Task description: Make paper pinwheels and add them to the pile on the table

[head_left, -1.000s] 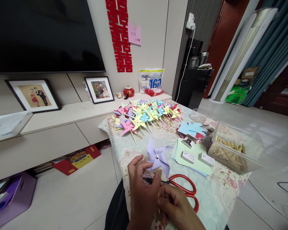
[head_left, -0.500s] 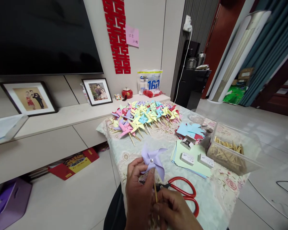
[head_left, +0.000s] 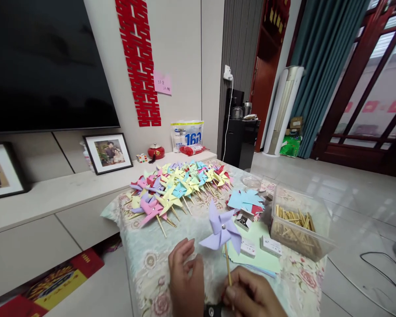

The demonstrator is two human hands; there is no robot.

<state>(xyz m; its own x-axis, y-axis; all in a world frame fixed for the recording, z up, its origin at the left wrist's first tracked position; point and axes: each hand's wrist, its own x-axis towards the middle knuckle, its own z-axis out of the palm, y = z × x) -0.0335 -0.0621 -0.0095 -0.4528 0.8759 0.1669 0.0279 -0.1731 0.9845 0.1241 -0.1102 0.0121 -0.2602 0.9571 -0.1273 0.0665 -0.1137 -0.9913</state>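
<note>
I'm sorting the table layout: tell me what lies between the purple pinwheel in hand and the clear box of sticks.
In the head view, two small white boxes on pale green paper lie between the purple pinwheel and the stick box.

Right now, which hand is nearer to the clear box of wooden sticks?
Right. The right hand holds the lilac pinwheel by its stick, below-left of the box; the left hand sits farther left.

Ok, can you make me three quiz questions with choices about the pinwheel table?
1. Where are the wooden sticks kept?
A. clear plastic box
B. red teapot
C. on the floor

2. What colour is the held pinwheel?
A. red
B. purple
C. green

3. How is the left hand?
A. open, empty
B. gripping scissors
C. inside the box

Answers: 1 A, the sticks lie in the clear plastic box. 2 B, the pinwheel in the right hand is pale purple. 3 A, the left hand has spread fingers and holds nothing.
</note>
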